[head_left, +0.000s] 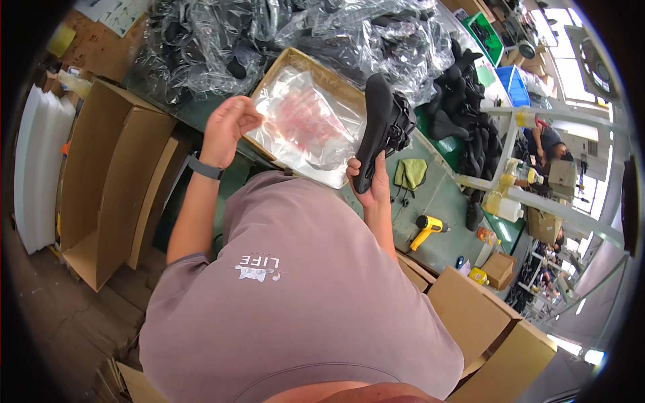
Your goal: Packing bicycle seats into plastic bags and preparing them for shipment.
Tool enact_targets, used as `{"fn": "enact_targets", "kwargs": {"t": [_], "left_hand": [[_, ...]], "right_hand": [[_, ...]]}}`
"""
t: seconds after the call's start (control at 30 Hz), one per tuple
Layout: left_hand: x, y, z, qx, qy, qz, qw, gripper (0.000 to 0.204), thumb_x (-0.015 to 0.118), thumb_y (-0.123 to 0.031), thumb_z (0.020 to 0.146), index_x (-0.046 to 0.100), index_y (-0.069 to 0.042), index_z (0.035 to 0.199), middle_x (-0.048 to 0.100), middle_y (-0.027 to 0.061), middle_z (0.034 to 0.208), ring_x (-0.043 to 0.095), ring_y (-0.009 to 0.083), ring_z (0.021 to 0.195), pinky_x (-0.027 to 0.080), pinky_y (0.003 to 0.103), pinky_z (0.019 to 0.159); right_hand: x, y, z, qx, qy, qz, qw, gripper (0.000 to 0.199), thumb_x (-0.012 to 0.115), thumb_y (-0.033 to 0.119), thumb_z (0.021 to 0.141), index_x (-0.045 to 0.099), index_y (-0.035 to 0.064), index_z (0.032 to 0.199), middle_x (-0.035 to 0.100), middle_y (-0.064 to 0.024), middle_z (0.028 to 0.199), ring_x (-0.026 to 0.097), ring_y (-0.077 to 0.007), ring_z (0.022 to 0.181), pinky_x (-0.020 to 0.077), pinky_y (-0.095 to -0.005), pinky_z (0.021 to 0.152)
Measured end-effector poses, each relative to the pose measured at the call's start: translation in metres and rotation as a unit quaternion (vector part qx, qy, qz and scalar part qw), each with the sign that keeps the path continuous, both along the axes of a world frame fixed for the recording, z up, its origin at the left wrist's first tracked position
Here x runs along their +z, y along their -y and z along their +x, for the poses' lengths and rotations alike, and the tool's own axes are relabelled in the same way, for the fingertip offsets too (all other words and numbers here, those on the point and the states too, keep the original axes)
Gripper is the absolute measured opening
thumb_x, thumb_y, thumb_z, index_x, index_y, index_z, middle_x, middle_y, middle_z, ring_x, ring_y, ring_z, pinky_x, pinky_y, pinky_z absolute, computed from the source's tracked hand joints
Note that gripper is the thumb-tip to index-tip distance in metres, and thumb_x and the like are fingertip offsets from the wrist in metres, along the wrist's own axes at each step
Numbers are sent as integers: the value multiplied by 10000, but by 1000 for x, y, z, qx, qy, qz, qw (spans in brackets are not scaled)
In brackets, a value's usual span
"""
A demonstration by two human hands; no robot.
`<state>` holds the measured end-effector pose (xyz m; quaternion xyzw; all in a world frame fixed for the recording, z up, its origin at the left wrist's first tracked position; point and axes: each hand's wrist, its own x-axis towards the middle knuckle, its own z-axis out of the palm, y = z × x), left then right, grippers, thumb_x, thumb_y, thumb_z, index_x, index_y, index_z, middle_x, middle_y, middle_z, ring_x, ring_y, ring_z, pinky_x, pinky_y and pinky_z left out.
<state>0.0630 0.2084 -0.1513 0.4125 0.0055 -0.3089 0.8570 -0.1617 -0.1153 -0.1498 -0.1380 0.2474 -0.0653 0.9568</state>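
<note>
In my right hand (369, 183) is a black bicycle saddle (375, 124), held upright by its narrow lower end. Its smooth side faces left, and dark fittings stick out on its right. My left hand (233, 122) is raised at the left edge of an open cardboard box (290, 55). The fingers of that hand are drawn together; whether they pinch anything is too small to make out. Clear plastic bags (306, 117) with red print lie in the box, close by the left fingertips.
Behind the box lies a heap of plastic-wrapped black items (322, 30). More black saddles (463, 114) are piled at right. A yellow heat gun (428, 230) and a green cloth (410, 173) rest on the green table (400, 215). Cardboard boxes (111, 181) stand at left, others (470, 309) at lower right.
</note>
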Motion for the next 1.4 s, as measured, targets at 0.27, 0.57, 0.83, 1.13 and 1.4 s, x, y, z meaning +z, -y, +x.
{"fn": "enact_targets", "kwargs": {"t": [0.27, 0.57, 0.83, 1.13, 1.4], "left_hand": [[-19, 132, -92, -352, 171, 116, 913, 259, 794, -187, 1045, 790, 34, 1180, 813, 70, 1106, 736, 116, 971, 594, 301, 842], [-8, 108, -88, -294, -205, -120, 926, 292, 683, -194, 1142, 696, -94, 1417, 768, 1, 1247, 738, 110, 1039, 607, 285, 914], [3, 49, -58, -186, -203, -244, 930, 406, 610, -247, 1177, 615, -41, 1527, 705, 61, 1493, 724, 140, 1183, 618, 353, 1014], [-23, 90, -72, 10, 285, 186, 940, 681, 927, -201, 917, 601, 88, 1440, 764, 123, 1299, 776, 267, 1087, 633, 408, 888], [16, 126, -98, -262, 514, 414, 704, 626, 933, -264, 817, 694, -52, 1355, 779, 234, 1155, 747, 453, 1088, 611, 484, 922]], "right_hand": [[25, -38, -22, 95, -11, -193, 977, 422, 727, 387, 1109, 587, 33, 1291, 714, -131, 966, 736, -265, 828, 623, -391, 729], [30, -47, -50, -44, -55, -113, 991, 379, 745, 331, 1103, 561, 73, 1312, 714, -116, 1006, 746, -270, 837, 643, -408, 735], [22, -26, -65, -61, 43, -168, 983, 511, 824, 457, 1020, 642, 80, 1314, 715, -98, 1030, 686, -277, 875, 548, -408, 750], [48, -37, -49, 94, 16, -331, 939, 907, 903, 487, 932, 512, -7, 1586, 735, -175, 988, 696, -229, 808, 555, -344, 681], [55, -29, -43, 241, -1, -288, 927, 586, 818, 425, 1022, 601, 15, 1381, 757, -199, 1026, 737, -248, 833, 605, -362, 712]]}}
